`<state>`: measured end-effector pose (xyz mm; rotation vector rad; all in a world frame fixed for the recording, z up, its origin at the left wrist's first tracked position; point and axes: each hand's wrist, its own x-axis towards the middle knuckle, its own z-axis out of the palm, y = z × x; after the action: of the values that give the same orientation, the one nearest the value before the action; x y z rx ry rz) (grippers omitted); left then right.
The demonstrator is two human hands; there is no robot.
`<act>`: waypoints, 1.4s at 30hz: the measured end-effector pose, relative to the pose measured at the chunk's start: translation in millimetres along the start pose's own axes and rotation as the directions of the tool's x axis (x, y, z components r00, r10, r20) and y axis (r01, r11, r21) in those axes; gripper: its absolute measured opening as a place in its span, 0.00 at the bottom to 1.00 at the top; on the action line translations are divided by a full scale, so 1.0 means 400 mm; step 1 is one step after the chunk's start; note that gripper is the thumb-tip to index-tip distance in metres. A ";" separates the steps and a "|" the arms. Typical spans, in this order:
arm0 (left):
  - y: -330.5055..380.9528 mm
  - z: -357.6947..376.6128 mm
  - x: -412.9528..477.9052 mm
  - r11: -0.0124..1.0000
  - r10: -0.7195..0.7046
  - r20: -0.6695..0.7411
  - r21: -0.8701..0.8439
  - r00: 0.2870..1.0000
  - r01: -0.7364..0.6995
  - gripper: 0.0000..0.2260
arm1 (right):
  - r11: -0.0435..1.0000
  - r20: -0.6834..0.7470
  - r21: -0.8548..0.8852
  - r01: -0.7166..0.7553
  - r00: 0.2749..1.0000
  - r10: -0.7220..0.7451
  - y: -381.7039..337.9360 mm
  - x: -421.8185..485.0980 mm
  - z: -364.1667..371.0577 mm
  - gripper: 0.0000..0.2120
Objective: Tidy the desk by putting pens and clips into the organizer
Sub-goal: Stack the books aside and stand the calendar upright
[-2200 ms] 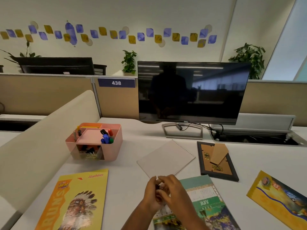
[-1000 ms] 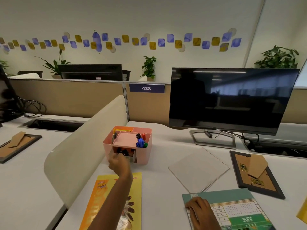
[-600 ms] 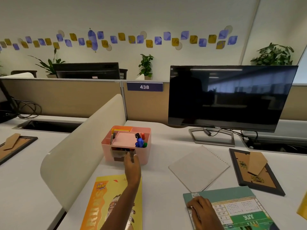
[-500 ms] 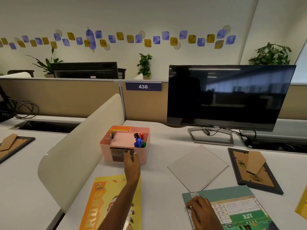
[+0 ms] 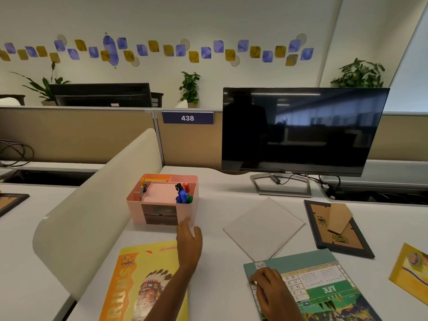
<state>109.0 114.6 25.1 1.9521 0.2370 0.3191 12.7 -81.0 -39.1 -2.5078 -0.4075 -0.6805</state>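
Note:
A pink desk organizer (image 5: 194, 212) stands on the white desk, left of centre. Blue, red, green and black markers (image 5: 183, 193) stick up from its right compartment, and a pen (image 5: 142, 190) leans in the left one. Two small front drawers (image 5: 159, 215) look pushed in. My left hand (image 5: 188, 242) hovers just in front of the organizer, fingers relaxed and holding nothing. My right hand (image 5: 268, 288) rests on the near left corner of a green calendar (image 5: 324, 283), its fingers bent over something small I cannot make out.
A yellow magazine (image 5: 141, 281) lies under my left forearm. A white spiral notebook (image 5: 264, 228), a face-down picture frame (image 5: 335, 228) and a yellow booklet (image 5: 410, 269) lie to the right. A monitor (image 5: 301, 130) stands behind. A curved cream divider (image 5: 97, 205) borders the left.
My left hand reached to the organizer's front drawers, pushed at them, and has now drawn back a little toward me. My right hand stayed on the calendar.

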 end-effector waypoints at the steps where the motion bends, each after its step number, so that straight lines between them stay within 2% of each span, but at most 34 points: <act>1: -0.005 0.009 -0.022 1.000 0.020 0.027 0.014 0.999 -0.021 0.16 | 1.000 0.004 0.007 -0.003 1.000 0.003 0.001 -0.001 0.001 0.08; 5: -0.008 0.046 -0.117 0.995 0.076 0.164 0.046 0.984 -0.084 0.16 | 0.997 0.005 0.063 -0.049 0.999 0.048 0.006 -0.006 0.001 0.09; 9: -0.009 0.066 -0.200 0.966 0.123 0.295 0.182 0.947 -0.182 0.25 | 0.999 -0.028 0.029 -0.021 0.999 0.022 0.002 -0.026 -0.015 0.09; 10: -0.012 0.069 -0.212 0.934 0.149 0.270 0.278 0.951 -0.225 0.25 | 1.000 0.013 -0.017 -0.014 1.000 0.015 -0.003 -0.036 -0.019 0.10; 12: -0.025 0.067 -0.221 0.835 0.219 0.211 0.465 0.953 -0.295 0.22 | 0.993 0.170 -0.106 -0.060 0.982 0.077 -0.014 -0.056 -0.032 0.19; 15: -0.046 0.041 -0.213 0.724 0.077 0.181 0.666 0.980 -0.180 0.23 | 0.975 0.272 -0.203 -0.088 0.952 0.143 -0.017 -0.077 -0.048 0.23; 17: -0.079 0.011 -0.201 0.688 0.059 0.137 0.712 0.989 -0.140 0.27 | 0.966 0.293 -0.252 -0.066 0.946 0.141 -0.010 -0.078 -0.057 0.26; 21: -0.134 -0.040 -0.192 0.719 -0.046 0.149 0.692 0.988 -0.070 0.32 | 0.959 0.304 -0.280 -0.036 0.945 0.124 0.015 -0.085 -0.067 0.25; 24: -0.156 -0.048 -0.205 0.743 -0.053 0.174 0.665 0.983 -0.078 0.42 | 0.965 0.289 -0.261 -0.029 0.951 0.107 0.041 -0.102 -0.088 0.26; 26: -0.155 -0.044 -0.220 0.722 -0.043 0.183 0.685 0.982 -0.096 0.42 | 0.963 0.288 -0.267 -0.037 0.950 0.117 0.058 -0.117 -0.107 0.22; 31: -0.141 0.004 -0.255 0.709 -0.028 0.194 0.695 0.981 -0.117 0.41 | 0.951 0.293 -0.305 -0.062 0.944 0.155 0.078 -0.131 -0.152 0.20; 34: -0.121 0.051 -0.268 0.703 -0.010 0.197 0.698 0.980 -0.133 0.34 | 0.951 0.313 -0.305 -0.056 0.937 0.156 0.077 -0.133 -0.168 0.28; 36: -0.103 0.077 -0.274 0.695 -0.028 0.263 0.699 0.964 -0.170 0.33 | 0.954 0.311 -0.293 -0.070 0.936 0.164 0.079 -0.134 -0.174 0.28; 40: -0.080 0.131 -0.256 0.686 0.033 0.303 0.686 0.952 -0.242 0.31 | 0.970 0.261 -0.141 -0.196 0.938 0.227 0.066 -0.109 -0.201 0.24; 42: -0.033 0.139 -0.250 0.650 -0.077 0.386 0.718 0.919 -0.247 0.33 | 0.932 0.305 0.004 -0.363 0.888 0.345 0.058 -0.070 -0.215 0.28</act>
<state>32.6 40.3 -19.1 2.8282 -0.0028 -0.1623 -34.5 -151.2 1.0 -2.5345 -0.0624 -0.1400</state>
